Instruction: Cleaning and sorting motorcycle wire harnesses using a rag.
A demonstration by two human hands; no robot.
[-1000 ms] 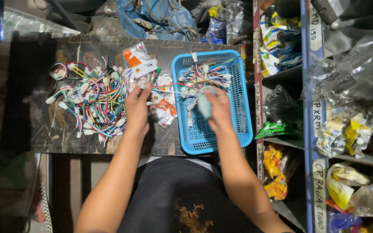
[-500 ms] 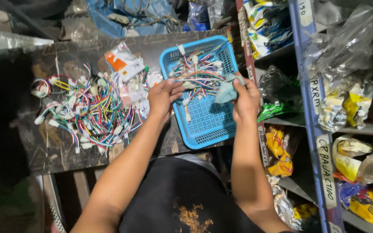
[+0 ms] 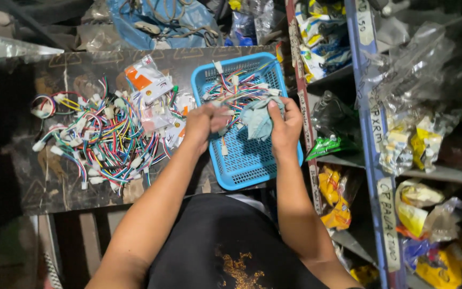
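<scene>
- Pale blue-grey cloth [image 3: 258, 120] is now bunched between your two hands, over the upper half of the blue basket [image 3: 252, 166] in the middle of the frame; a second ago it sat under your right hand alone, lower in the basket.
- Your left hand [image 3: 205, 122] has come off the wire pile [image 3: 102, 136] on the desk [image 3: 54, 182] and crossed to the basket's left rim; its grip is curled into a loose fist on the cloth's left edge and what looks like a connector lead, though the blur hides exactly what it pinches.
- Your right hand [image 3: 285, 126] has its grip closed on the cloth's right side, fingers wrapped over the fold.
- Coloured harnesses in the basket [image 3: 236, 88] lie at the top end, just above the cloth.
- Orange-and-white packets [image 3: 148, 83] stay untouched at the upper left of the basket.
- Both hands meeting on the cloth suggests, as a judgement, that wiping or wrapping a piece has taken over from sorting the desk pile.
</scene>
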